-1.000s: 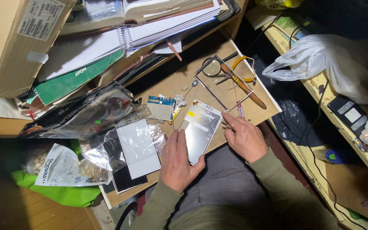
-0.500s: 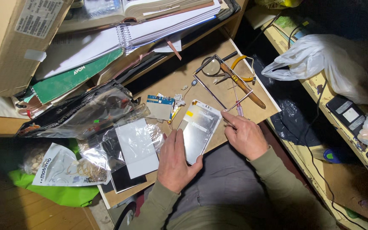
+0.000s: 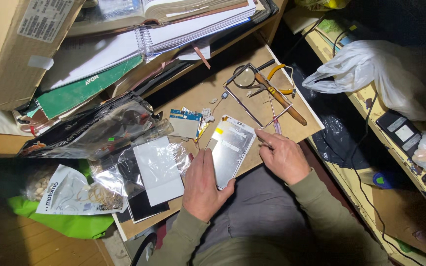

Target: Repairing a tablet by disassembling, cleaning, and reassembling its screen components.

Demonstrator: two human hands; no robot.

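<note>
A silvery opened phone body (image 3: 230,148) lies face down on a wooden board (image 3: 213,98) across my lap. My left hand (image 3: 204,184) rests flat along its left and lower edge, thumb hooked under the bottom corner. My right hand (image 3: 283,156) sits at the phone's right edge, fingers pinched on a thin metal tool (image 3: 265,143) whose tip touches the phone. A small blue circuit board (image 3: 185,122) lies just beyond the phone's top left corner.
A rectangular phone frame (image 3: 262,96), magnifying glass (image 3: 245,77), wooden-handled tool (image 3: 279,98) and yellow pliers (image 3: 279,74) lie at the board's far end. Clear plastic bags and a white sheet (image 3: 158,170) cover the left. Books and a cardboard box (image 3: 20,49) pile behind; a white bag (image 3: 375,74) sits at right.
Both hands stay on the phone; they and the tool have shifted only slightly. Nothing else moved.
</note>
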